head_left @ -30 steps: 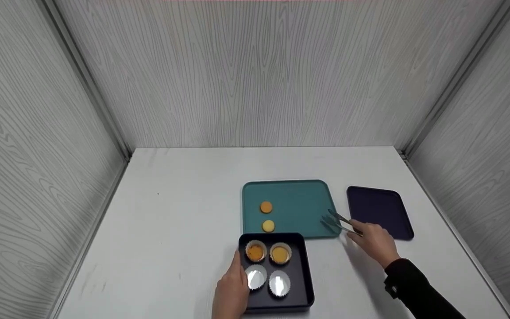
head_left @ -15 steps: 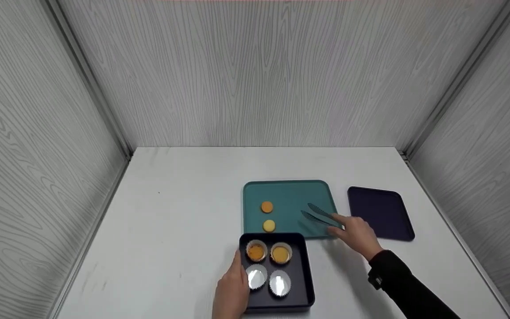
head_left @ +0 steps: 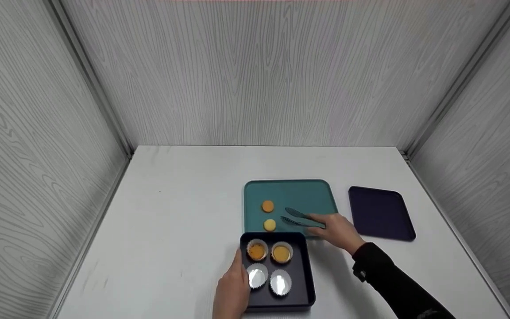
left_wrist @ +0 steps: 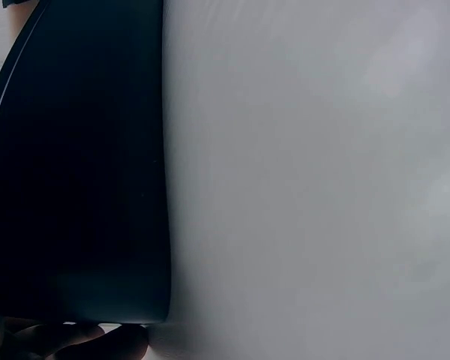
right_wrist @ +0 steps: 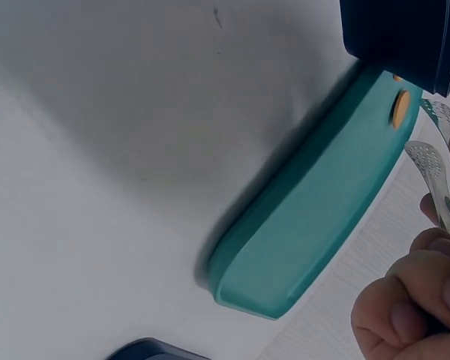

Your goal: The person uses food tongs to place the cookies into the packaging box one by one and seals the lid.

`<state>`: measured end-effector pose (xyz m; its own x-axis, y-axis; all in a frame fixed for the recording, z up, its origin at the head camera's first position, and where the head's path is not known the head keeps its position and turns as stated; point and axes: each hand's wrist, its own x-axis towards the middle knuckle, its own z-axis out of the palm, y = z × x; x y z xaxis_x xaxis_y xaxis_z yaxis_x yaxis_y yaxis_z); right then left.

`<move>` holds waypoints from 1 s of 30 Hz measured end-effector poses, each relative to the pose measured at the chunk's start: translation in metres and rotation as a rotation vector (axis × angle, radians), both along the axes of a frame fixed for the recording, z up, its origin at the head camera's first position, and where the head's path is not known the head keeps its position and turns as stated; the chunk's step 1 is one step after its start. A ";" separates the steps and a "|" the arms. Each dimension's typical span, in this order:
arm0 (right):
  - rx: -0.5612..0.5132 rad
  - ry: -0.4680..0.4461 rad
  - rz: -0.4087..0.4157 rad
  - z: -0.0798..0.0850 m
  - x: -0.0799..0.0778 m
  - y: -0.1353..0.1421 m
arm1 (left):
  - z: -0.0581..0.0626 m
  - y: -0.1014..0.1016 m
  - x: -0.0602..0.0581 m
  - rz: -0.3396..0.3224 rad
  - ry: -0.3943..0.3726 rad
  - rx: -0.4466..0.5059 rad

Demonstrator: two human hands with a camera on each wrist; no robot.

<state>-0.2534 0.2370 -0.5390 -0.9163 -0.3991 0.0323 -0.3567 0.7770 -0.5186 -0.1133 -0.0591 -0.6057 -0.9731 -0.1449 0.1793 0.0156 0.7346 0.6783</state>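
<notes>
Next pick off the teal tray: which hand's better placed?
Probably the right hand: it holds the tongs, tips apart, over the teal tray just right of the two discs. The left hand is occupied at the dark pan.

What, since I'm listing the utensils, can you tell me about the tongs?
The tongs look metallic and shiny, with two slim arms ending in rounded, perforated tips. The right hand grips them, hiding their rear end. The arms are spread, with nothing between them. They reach over the teal tray, tips pointing left towards the orange disc and yellow disc but short of both. Whether they touch the tray is hard to tell.
</notes>
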 end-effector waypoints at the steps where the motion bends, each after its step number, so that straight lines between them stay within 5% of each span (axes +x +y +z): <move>1: 0.006 -0.003 0.014 0.001 -0.001 -0.002 | 0.000 0.000 0.000 -0.001 -0.002 -0.003; 30: 0.143 -0.042 0.210 0.012 -0.022 -0.037 | -0.001 0.001 0.000 0.011 0.048 -0.002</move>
<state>-0.2756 0.1995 -0.5269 -0.8119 -0.5790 -0.0744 -0.4989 0.7545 -0.4264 -0.1128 -0.0585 -0.6070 -0.9617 -0.1554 0.2257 0.0396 0.7362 0.6756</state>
